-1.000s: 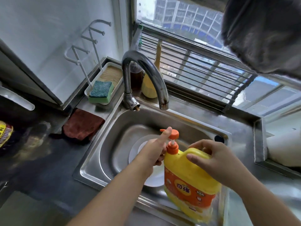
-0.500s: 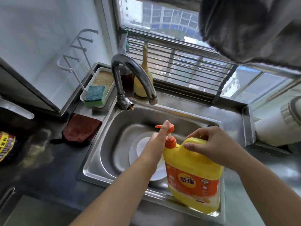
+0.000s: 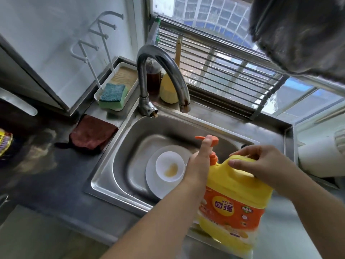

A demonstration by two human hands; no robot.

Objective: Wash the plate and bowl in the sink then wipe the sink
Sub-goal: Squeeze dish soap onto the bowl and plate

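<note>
A white bowl with a blob of amber liquid in it sits on a white plate in the steel sink. My right hand grips the handle of a yellow dish soap jug that stands on the sink's front right rim. My left hand is at the jug's orange pump head, a finger resting on top of it, the nozzle pointing left over the bowl. The tap arches above the sink; no water runs.
A green sponge lies in a white tray left of the tap. A dark red cloth lies on the counter beside the sink. A yellow brush and a brown bottle stand behind the tap. A paper roll is at the right.
The view shifted, so the scene sits lower right. My left hand has drawn aside from over the dishes, and the bowl with its amber blob now shows. Both hands stay on the jug.
</note>
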